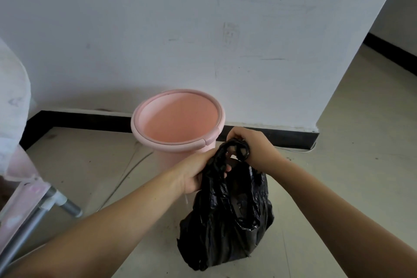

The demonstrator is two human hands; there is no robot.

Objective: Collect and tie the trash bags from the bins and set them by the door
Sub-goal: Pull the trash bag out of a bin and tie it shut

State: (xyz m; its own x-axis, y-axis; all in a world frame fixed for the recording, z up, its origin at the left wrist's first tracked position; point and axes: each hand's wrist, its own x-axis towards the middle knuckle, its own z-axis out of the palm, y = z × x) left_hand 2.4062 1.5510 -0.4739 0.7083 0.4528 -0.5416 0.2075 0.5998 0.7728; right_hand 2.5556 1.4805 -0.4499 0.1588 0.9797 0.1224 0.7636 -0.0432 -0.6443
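A crumpled black plastic trash bag (228, 216) sits on the pale tiled floor (338, 176), just in front of a round pink plastic bin (178, 119) by the white wall (203, 29). The left hand (196, 174) grips the bag's gathered top; the right hand (252, 144) curls round its twisted loop.

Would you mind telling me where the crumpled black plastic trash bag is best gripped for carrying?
Grip the crumpled black plastic trash bag at its gathered, twisted neck, coming from above. Both the left hand and right hand hold it there already; the body below is slack and bulging.
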